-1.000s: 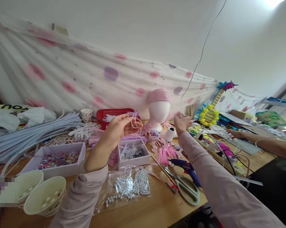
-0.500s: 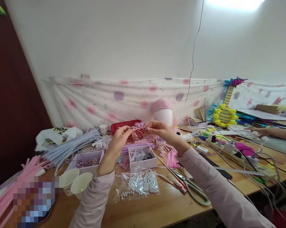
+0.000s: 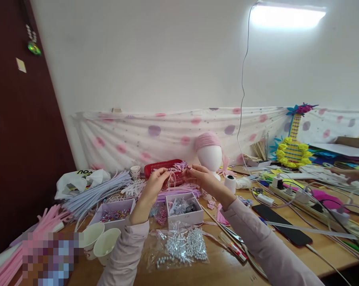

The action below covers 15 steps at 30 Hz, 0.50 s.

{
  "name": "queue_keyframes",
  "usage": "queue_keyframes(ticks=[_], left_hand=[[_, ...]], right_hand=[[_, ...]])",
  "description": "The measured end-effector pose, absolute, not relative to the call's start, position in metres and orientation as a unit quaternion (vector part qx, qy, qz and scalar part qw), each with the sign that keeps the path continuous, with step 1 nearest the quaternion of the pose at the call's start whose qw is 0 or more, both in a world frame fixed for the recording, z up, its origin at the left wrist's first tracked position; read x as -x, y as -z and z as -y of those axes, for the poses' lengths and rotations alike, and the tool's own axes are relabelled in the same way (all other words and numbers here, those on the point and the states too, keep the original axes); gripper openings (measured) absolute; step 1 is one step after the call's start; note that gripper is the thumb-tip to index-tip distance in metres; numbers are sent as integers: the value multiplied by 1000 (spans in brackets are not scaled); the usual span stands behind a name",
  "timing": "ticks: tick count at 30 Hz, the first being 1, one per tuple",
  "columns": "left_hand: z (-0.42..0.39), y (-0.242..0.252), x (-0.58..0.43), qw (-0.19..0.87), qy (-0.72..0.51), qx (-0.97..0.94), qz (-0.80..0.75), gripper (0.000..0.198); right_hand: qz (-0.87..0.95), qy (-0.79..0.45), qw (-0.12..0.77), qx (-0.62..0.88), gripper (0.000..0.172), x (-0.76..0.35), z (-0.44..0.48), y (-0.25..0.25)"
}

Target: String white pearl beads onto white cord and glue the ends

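Note:
My left hand point(image 3: 152, 190) pinches a thin whitish cord point(image 3: 171, 179), which hangs in a loop from the fingertips. Level with it, my right hand point(image 3: 205, 180) has thumb and fingers pressed together; whatever lies between them is too small to make out. Both hands are raised over the table, a short gap between them. Behind the cord sits a red basket point(image 3: 149, 170) with pink and lilac strips. Below the hands are a white box point(image 3: 185, 217) of small clear packets and a clear bag of pearl-like beads point(image 3: 187, 247).
Paper cups point(image 3: 107, 244) and a box of coloured beads point(image 3: 115, 214) stand left. A white head form point(image 3: 210, 157) with a pink wrap is behind. Scissors point(image 3: 237, 236), a black phone point(image 3: 282, 225) and tangled cables lie right. Another person's hand point(image 3: 350, 174) shows far right.
The view has tilted up, so the table sits lower in the picture. My right hand has drawn slightly away from my left, and the cord loop now hangs from the left fingertips.

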<state>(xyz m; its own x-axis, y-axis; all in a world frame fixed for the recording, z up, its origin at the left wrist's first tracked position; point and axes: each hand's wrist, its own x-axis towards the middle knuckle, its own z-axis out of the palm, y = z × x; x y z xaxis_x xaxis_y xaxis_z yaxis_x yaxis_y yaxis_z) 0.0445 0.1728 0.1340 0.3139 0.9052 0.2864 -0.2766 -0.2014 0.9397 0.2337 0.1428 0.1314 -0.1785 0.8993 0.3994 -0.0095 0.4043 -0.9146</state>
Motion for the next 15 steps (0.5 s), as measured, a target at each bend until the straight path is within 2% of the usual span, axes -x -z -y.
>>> queue_keyframes(ticks=[4, 12, 15], left_hand=[[-173, -134, -46, 583, -510, -570, -274, 30], [-182, -129, -41, 637, -512, -493, -298, 16], [-191, -129, -37, 657, -549, -424, -297, 28]], right_hand=[[636, -446, 529, 341, 42, -226, -140, -127], [562, -492, 599, 288, 19, -239, -149, -121], [514, -505, 639, 269, 20, -252, -153, -120]])
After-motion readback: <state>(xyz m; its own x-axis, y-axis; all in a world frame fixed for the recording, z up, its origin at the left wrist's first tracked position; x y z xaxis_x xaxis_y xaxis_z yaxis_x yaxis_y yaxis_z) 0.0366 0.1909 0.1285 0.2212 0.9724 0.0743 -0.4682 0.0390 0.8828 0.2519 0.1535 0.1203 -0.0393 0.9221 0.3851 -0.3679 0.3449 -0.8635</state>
